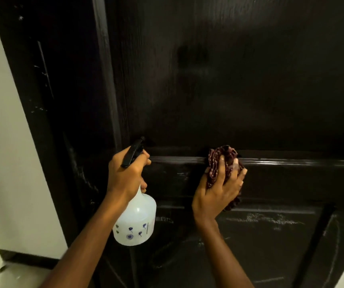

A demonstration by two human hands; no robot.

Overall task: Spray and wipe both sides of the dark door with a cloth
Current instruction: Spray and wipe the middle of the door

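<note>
Dark door (229, 80): fills the view straight ahead, its frame (48, 121) at the left; glossy, with pale smears on the lower panels.
Cloth (221, 163): dark red, bunched, lying on the horizontal rail (291, 162) at mid-door.
Right hand (216, 194): fingers curled round the cloth, pressing it to the wood.
Left hand (125, 175): wrapped tight round the neck of the spray bottle (135, 221), just under its black trigger head, near the door's left edge.
Bottle contents: translucent white body with small blue prints; the fill level cannot be read.
Risk, streaks: likely if the pale smears below dry before the cloth reaches them.
Risk, missed groove: a bunched cloth may ride over the rail's recess and leave dirt there.
Risk, drips: spraying from this close could send runs down toward the floor (21, 275).
Risk, far side: only one face shows, so the other could be forgotten.
</note>
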